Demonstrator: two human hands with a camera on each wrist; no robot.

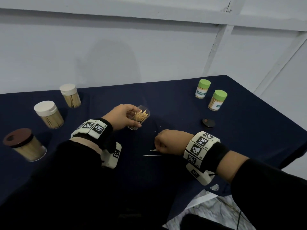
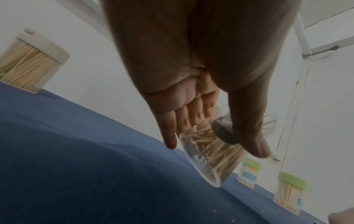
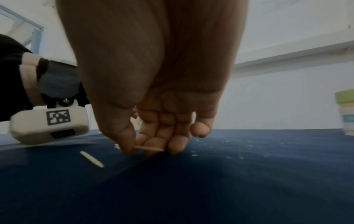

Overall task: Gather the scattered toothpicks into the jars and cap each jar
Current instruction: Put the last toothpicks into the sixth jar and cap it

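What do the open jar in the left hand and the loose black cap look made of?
Open jar: clear, glossy, probably plastic, since the toothpicks show through its wall; glass can't be ruled out. Black cap: opaque, dull sheen, likely moulded plastic.

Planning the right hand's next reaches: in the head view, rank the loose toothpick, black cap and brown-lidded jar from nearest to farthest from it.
1. Loose toothpick, just below the right hand.
2. Black cap, up and right.
3. Brown-lidded jar, far left.
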